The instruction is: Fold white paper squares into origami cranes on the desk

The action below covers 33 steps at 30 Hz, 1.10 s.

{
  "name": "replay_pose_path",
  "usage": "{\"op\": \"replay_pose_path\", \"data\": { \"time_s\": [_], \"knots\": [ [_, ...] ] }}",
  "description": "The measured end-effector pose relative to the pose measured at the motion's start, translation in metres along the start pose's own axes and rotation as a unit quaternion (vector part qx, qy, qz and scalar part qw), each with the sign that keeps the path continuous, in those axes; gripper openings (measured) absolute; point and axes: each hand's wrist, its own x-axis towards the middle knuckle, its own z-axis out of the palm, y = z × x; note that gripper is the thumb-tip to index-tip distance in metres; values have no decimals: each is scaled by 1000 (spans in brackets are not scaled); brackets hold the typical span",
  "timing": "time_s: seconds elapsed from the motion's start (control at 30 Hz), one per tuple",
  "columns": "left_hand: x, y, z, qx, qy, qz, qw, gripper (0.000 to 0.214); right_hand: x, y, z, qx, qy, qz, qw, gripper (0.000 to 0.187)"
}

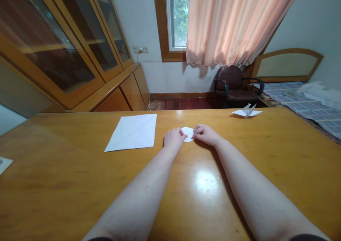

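Observation:
A small folded white paper (188,131) lies on the wooden table (80,191) between my two hands. My left hand (174,138) grips its left edge, fingers bent and thumb on top. On the opposite edge, my right hand (204,133) pinches the paper with curled fingers. Both hands hide the side ends of the paper, and a crease runs across its middle. Left of my left hand, a larger white sheet of paper (133,132) rests flat. Farther off to the right stands a folded paper crane (247,111) with its wings spread.
Beyond the table are a brown armchair (231,82), a bed with a checked cover (306,102) and a pink curtain (229,24). A glass-doored cabinet (64,38) stands at the left. The corner of a pale flat object (4,164) shows at the left edge.

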Motion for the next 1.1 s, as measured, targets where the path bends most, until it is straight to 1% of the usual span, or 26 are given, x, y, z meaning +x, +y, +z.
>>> {"op": "replay_pose_path", "data": {
  "time_s": [0.1, 0.23, 0.37, 0.57, 0.7, 0.8, 0.9, 1.0, 1.1],
  "knots": [
    [0, 0, 1, 5, 4, 3, 1000, 20, 0, -1, -1, 10, 3, 5, 1000, 22],
    [0, -2, 4, 14, 18, 9, 1000, 22, 0, -4, -1, -9, 18, 4, 1000, 18],
    [0, -3, 5, 22, 22, 15, 999, 26, 2, -7, 1, -40, 32, 52, 997, 9],
    [-1, -2, 3, 33, 19, 4, 999, 24, 5, -5, 3, -21, 20, 84, 996, 13],
    [-2, 1, 3, 56, 36, 4, 998, 26, 6, 0, 3, 0, 23, 85, 996, 11],
    [-3, 3, 3, 72, 48, -11, 996, 30, 7, 2, 3, 4, 22, 88, 996, 10],
    [-3, 4, 7, 87, 66, -28, 994, 32, 7, 2, 4, 2, 25, 93, 995, 10],
    [-4, 3, 12, 94, 88, -28, 991, 32, 7, 1, 3, -1, 24, 94, 995, 10],
    [-5, 2, 15, 90, 86, -19, 992, 34, 7, -2, 3, -4, 23, 95, 995, 11]
  ]
}}
